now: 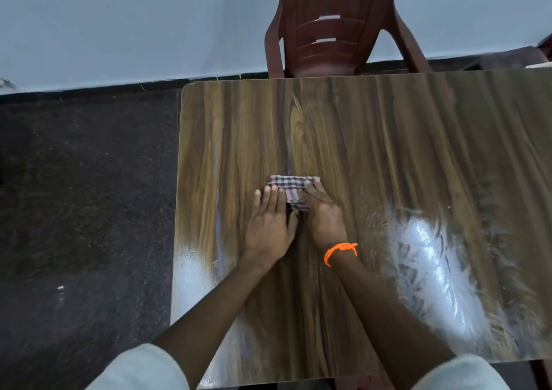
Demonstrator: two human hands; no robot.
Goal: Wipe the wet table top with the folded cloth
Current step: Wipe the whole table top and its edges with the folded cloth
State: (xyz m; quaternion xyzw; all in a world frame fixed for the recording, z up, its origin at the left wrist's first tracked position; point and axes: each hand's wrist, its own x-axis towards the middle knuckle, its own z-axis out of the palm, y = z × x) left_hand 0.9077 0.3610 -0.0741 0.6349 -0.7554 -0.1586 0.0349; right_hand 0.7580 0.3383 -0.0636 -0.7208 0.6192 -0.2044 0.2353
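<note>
Right, we've both palms flat on the folded cloth (291, 189) mid-table, left hand (270, 225) and right hand (322, 216) side by side; press evenly and sweep toward the wet sheen (430, 270) at 4 o'clock.

1. Worktop (388, 138): one, wood-grain.
2. Folded cloth (291, 186): one, checked, mid-worktop.
3. Hands: two, left hand (268, 225) and right hand (324, 213).
4. Chair (334, 25): one, at the far edge.
5. Orange wristband (340, 252): one.

I can read no text here. I find no label, brand, number or sign on anything.
</note>
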